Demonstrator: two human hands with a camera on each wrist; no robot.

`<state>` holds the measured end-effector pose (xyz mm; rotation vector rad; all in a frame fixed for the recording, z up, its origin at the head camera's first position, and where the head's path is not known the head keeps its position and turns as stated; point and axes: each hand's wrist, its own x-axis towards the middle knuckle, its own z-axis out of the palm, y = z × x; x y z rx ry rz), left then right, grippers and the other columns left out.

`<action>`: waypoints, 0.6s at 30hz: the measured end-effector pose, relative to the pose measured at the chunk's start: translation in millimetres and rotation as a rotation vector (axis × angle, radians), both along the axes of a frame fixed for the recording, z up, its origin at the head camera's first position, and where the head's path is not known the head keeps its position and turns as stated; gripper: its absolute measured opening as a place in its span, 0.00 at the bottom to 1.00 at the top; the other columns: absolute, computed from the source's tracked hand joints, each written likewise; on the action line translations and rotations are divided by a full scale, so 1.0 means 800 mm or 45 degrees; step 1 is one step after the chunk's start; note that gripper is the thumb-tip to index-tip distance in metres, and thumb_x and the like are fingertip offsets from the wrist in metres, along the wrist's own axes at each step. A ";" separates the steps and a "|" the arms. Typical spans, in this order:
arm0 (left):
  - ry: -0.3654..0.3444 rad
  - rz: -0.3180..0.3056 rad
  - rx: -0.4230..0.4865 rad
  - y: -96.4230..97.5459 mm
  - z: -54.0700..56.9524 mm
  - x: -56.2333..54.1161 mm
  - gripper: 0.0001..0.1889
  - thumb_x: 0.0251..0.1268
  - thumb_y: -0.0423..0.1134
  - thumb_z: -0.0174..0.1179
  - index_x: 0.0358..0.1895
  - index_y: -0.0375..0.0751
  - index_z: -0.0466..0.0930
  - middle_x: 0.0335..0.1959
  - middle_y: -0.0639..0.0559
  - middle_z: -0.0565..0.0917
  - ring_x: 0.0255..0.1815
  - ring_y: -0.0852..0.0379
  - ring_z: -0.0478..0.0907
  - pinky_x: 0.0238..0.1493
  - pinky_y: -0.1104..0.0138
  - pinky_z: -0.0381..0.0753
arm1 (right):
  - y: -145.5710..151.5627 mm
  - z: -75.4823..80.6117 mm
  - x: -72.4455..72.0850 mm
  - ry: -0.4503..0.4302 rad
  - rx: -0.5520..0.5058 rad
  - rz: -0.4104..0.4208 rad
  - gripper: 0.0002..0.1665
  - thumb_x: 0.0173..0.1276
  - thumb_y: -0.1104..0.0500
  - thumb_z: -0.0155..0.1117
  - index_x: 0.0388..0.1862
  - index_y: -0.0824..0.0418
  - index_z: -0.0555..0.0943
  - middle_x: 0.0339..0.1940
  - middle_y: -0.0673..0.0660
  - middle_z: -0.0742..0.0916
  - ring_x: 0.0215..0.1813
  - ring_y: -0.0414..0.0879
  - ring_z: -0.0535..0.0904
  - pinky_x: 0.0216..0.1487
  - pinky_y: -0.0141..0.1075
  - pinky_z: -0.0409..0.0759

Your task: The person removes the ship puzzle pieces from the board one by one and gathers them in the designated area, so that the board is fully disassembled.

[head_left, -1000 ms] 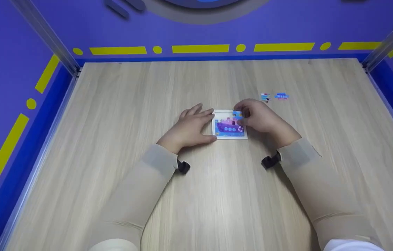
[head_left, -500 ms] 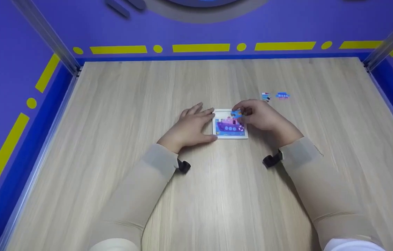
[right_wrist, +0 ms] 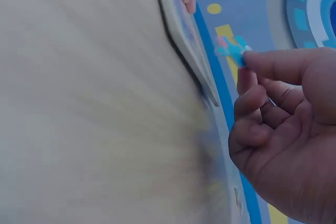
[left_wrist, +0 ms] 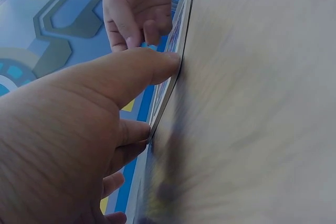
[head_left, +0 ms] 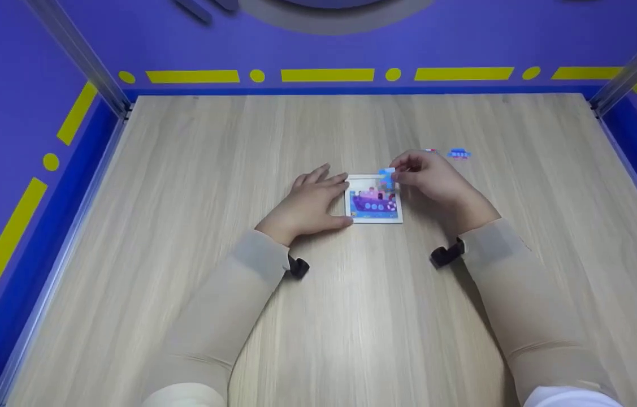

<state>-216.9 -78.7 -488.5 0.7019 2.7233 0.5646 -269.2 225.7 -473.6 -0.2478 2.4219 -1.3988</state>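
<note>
A small jigsaw puzzle in a white-rimmed tray (head_left: 376, 221) lies on the table, its lower part showing a purple and pink ship (head_left: 373, 202). My left hand (head_left: 308, 208) rests against the tray's left edge, thumb at the near corner and straight fingers at the far one. Between thumb and forefinger, my right hand (head_left: 436, 180) pinches a blue jigsaw piece (right_wrist: 234, 51), raised over the tray's far right corner. In the right wrist view the piece is clear of the tray; its pink and white patches show. The tray's upper left is bare white.
Beyond my right hand lies a loose blue puzzle piece (head_left: 459, 153). Another loose piece (head_left: 430, 150) is mostly hidden behind that hand. The wooden table (head_left: 318, 316) is bounded by a blue wall with yellow marks (head_left: 327, 75) at the back and similar walls at both sides.
My right hand has lifted the blue piece up from the tray's upper right and moved slightly away and right. The piece appears turned. My left hand has stayed at the tray's edge.
</note>
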 end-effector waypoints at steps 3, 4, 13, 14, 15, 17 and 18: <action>0.003 -0.010 0.000 -0.001 0.000 -0.001 0.47 0.76 0.66 0.68 0.90 0.49 0.66 0.95 0.56 0.59 1.00 0.43 0.40 0.97 0.39 0.42 | 0.010 0.010 -0.003 -0.061 -0.130 -0.067 0.13 0.84 0.57 0.70 0.61 0.59 0.86 0.46 0.47 0.85 0.48 0.44 0.77 0.47 0.33 0.79; 0.002 -0.012 0.001 -0.001 0.000 0.000 0.47 0.76 0.66 0.68 0.90 0.49 0.66 0.95 0.56 0.59 1.00 0.43 0.40 0.97 0.39 0.42 | 0.014 0.012 -0.003 -0.076 -0.186 -0.081 0.12 0.83 0.58 0.70 0.60 0.59 0.86 0.46 0.46 0.86 0.48 0.44 0.79 0.48 0.33 0.81; -0.007 -0.014 0.017 -0.002 -0.004 0.000 0.47 0.76 0.65 0.69 0.90 0.49 0.66 0.96 0.58 0.59 1.00 0.43 0.39 0.97 0.39 0.41 | 0.062 0.033 -0.013 -0.183 -0.733 -0.212 0.07 0.83 0.67 0.70 0.55 0.61 0.85 0.46 0.50 0.90 0.46 0.42 0.89 0.50 0.30 0.89; -0.005 -0.011 0.021 -0.002 -0.004 0.000 0.47 0.76 0.65 0.69 0.90 0.49 0.67 0.95 0.58 0.59 1.00 0.43 0.39 0.97 0.39 0.41 | 0.067 0.036 -0.014 -0.178 -0.776 -0.228 0.06 0.83 0.67 0.69 0.54 0.62 0.86 0.47 0.51 0.90 0.46 0.42 0.89 0.50 0.30 0.89; -0.002 -0.008 0.024 -0.002 -0.003 0.000 0.47 0.76 0.65 0.69 0.90 0.49 0.67 0.95 0.58 0.59 1.00 0.43 0.39 0.97 0.39 0.41 | 0.073 0.038 -0.015 -0.171 -0.813 -0.245 0.06 0.83 0.67 0.69 0.54 0.62 0.86 0.47 0.51 0.90 0.46 0.43 0.89 0.50 0.30 0.89; 0.002 -0.004 0.025 -0.002 -0.002 -0.001 0.47 0.76 0.65 0.69 0.90 0.49 0.67 0.95 0.58 0.59 1.00 0.43 0.39 0.97 0.39 0.41 | 0.083 0.041 -0.018 -0.155 -0.889 -0.279 0.07 0.82 0.68 0.70 0.55 0.63 0.87 0.46 0.52 0.90 0.46 0.44 0.88 0.48 0.31 0.89; 0.001 -0.002 0.023 -0.002 -0.002 -0.001 0.47 0.76 0.65 0.69 0.90 0.50 0.66 0.95 0.58 0.59 1.00 0.44 0.39 0.97 0.39 0.41 | 0.088 0.042 -0.019 -0.148 -0.916 -0.295 0.07 0.82 0.68 0.70 0.55 0.64 0.88 0.46 0.53 0.90 0.46 0.45 0.88 0.48 0.31 0.89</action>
